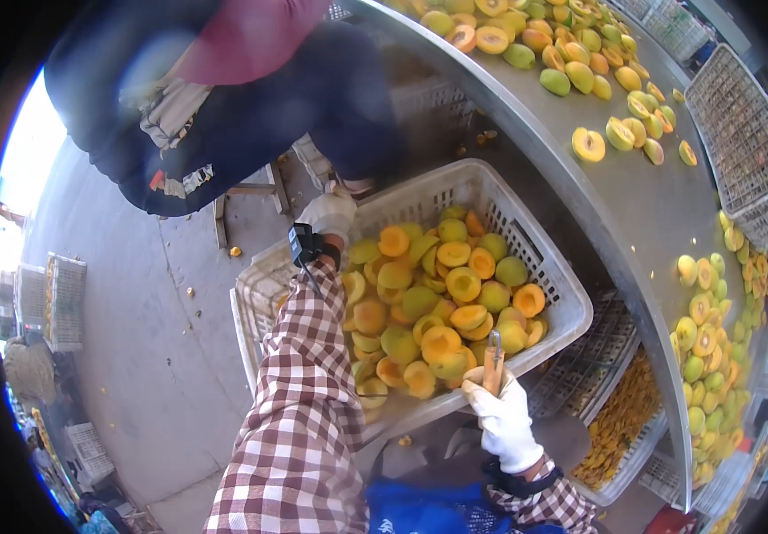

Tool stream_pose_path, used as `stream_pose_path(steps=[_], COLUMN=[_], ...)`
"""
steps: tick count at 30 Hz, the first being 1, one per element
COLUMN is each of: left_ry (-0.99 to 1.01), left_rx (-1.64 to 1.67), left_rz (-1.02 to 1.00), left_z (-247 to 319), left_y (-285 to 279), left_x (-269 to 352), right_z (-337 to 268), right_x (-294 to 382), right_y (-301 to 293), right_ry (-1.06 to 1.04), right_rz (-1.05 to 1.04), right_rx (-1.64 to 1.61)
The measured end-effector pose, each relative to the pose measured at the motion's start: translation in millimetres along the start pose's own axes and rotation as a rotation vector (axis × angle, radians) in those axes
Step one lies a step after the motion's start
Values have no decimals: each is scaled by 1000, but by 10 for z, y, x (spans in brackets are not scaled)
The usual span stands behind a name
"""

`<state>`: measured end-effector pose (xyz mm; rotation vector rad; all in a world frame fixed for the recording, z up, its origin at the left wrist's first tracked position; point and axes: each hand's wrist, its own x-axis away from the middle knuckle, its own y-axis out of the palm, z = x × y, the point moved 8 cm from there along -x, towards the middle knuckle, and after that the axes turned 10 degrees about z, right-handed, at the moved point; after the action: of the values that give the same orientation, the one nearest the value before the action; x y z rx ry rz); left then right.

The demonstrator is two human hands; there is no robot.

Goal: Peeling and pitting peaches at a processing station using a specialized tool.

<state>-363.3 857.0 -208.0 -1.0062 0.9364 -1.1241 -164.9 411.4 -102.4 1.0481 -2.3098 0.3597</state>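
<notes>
A grey-white plastic crate (557, 294) full of halved yellow-green stone fruit (441, 342) lies tilted in front of me. My right hand (501, 410), in a white glove, rests at the crate's near rim and holds a wooden-handled tool (493, 367) with a metal loop at its tip. My left hand (330, 212), gloved too, is at the crate's far left corner, its fingers around or on the rim; the exact grip is hard to see. Most of the halves in view have an empty pit hollow.
A metal table (577, 193) with many fruit halves curves along the right. Beneath it, a crate holds orange pieces (624, 420). A person (237, 133) in dark clothing sits at the upper left, near a wooden stool (250, 190). More crates (65, 304) stand at the left.
</notes>
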Motion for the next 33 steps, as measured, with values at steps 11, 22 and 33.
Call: stream_pose_path(steps=[11, 22, 33], left_ry=[158, 37, 20], left_rx=[-11, 87, 38], left_rz=[63, 31, -15], left_z=[163, 128, 202], left_y=[-446, -354, -724], left_x=[1008, 521, 1161], right_z=[1029, 118, 714], right_x=[-138, 172, -289], right_y=[-640, -328, -846], right_ry=[347, 55, 180], right_rz=[112, 30, 158], right_rx=[7, -32, -56])
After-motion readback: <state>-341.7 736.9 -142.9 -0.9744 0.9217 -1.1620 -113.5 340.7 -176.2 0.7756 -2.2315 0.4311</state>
